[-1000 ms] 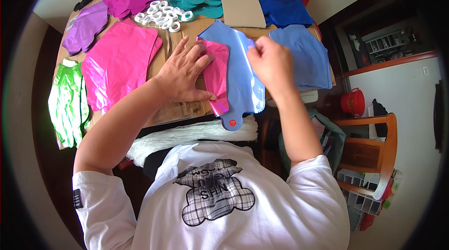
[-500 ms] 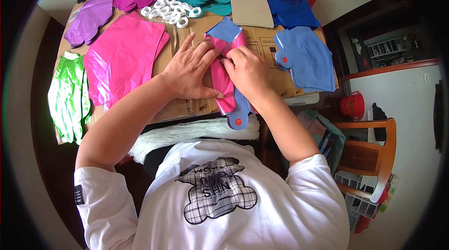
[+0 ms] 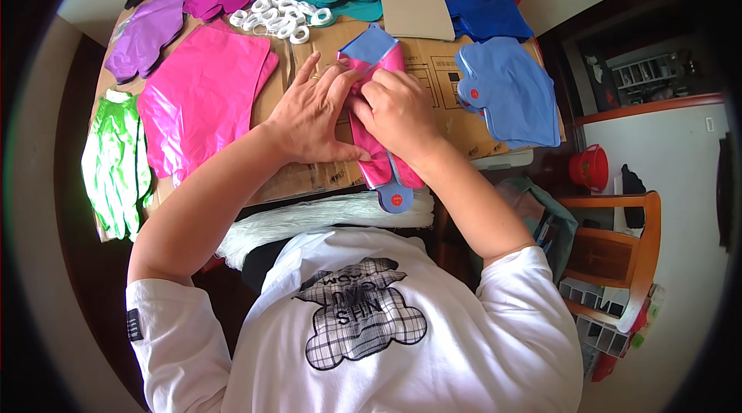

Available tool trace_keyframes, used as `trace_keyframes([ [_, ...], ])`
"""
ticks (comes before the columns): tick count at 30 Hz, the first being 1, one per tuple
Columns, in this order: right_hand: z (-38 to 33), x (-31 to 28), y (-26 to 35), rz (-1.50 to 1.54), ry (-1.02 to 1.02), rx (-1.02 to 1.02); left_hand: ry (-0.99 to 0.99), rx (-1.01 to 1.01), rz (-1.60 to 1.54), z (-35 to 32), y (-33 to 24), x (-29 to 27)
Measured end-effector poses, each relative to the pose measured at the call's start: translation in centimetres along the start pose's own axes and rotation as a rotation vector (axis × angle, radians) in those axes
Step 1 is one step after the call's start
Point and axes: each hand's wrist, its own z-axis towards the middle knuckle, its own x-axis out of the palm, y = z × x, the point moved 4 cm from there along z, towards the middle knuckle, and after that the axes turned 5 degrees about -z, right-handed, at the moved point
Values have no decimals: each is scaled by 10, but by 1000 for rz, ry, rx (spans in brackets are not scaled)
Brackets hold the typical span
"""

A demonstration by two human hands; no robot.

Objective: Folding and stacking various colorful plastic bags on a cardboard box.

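Observation:
A flat, scalloped blue foil balloon (image 3: 396, 198), with a red dot on its rounded tab, lies under folded pink foil (image 3: 376, 171) in front of me. Its blue also shows at the far end of the narrow bundle. My left hand (image 3: 313, 108) lies along the bundle's left side, fingers spread, thumb pressing the near part of the pink foil. My right hand (image 3: 398, 108) has curled fingers closed on the pink foil near the middle, close to the left fingertips. The foil under both hands is partly hidden.
Pink foil sheets (image 3: 201, 96) lie left, beside shiny green foil (image 3: 116, 166). Stacked blue balloons (image 3: 514, 96) lie right. White ribbon rolls (image 3: 286, 15) and a beige card (image 3: 415, 3) are farther back on the cardboard (image 3: 294, 177). A white strand bundle (image 3: 317, 220) hangs by the near edge.
My right hand has shifted slightly left across the bundle, toward the left fingers. More pink shows along its near right side. The left hand stays almost in place.

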Motion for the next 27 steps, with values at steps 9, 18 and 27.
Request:
trace_keyframes([
  [9, -17, -5, -12, 55, 19, -69, -20, 46, 17, 0, -2, 0],
  [18, -24, 11, -18, 48, 152, 12, -10, 39, -3, 1, -4, -1],
  [27, -24, 13, -19, 49, 166, 3, 7, 109, 79, 4, -13, -10],
])
